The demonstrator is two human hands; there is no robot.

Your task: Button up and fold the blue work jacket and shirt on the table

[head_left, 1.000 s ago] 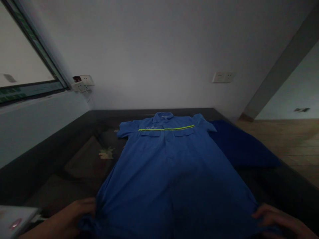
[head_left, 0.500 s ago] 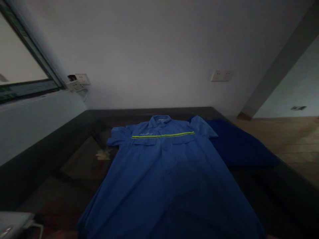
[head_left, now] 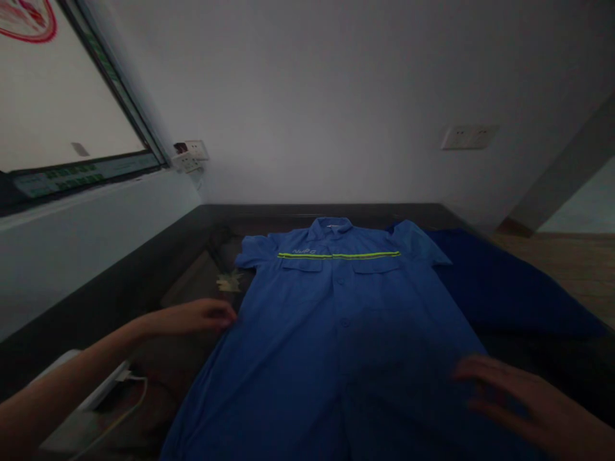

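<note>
A blue short-sleeved work shirt [head_left: 298, 346] lies front up on a dark table, collar at the far end. A yellow-green stripe crosses its chest above two pocket flaps. By the shirt's left side edge is my left hand [head_left: 204, 316], fingers loosely bent and a little apart, holding nothing I can see. Whether its fingertips touch the cloth I cannot tell. Over the lower right side of the shirt, my right hand [head_left: 519, 397] is blurred, with thumb and fingers apart and nothing between them. The shirt's bottom hem is out of view.
Darker blue cloth [head_left: 509, 288] lies right of the shirt, partly under its sleeve. A small pale object [head_left: 229, 282] sits left of the shirt. At the lower left, a white device [head_left: 103, 387] with a cable [head_left: 137, 410] lies behind my left forearm. Walls border the table's back and left.
Both hands have come up into view from the bottom edge, away from the shirt's lower corners. The view has shifted left; the shirt lies in the same place.
</note>
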